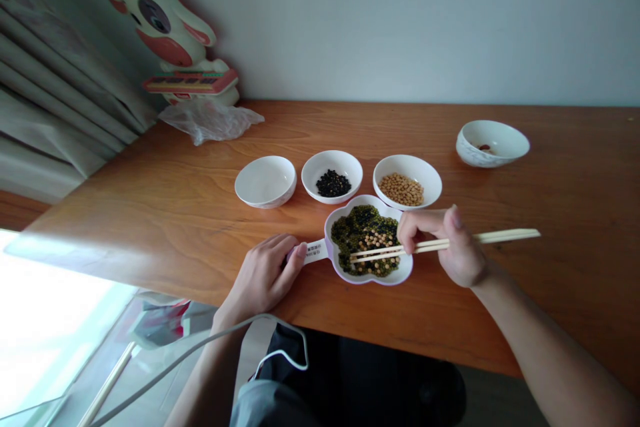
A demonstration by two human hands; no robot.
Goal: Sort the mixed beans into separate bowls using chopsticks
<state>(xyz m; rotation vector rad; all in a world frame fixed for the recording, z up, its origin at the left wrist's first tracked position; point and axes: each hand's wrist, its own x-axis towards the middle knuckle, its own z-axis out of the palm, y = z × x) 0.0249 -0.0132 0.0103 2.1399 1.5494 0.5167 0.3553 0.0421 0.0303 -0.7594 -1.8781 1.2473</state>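
On the near side of the tabletop [190, 213], the left hand [270, 270] has its grip closed around the handle [316, 251] of a flower-shaped dish [403, 275] of mixed beans [373, 243], while the right hand's [457, 253] grip clasps chopsticks [431, 246] with their tips at those beans. Just beyond stand, left to right, a white bowl [265, 180], a black-bean bowl [331, 160] and a tan-bean bowl [407, 164].

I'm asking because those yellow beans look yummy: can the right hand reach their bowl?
Probably yes: the bowl of yellow beans sits just beyond the right hand, uncovered, with nothing seen standing between, though that hand holds chopsticks over the white scoop.
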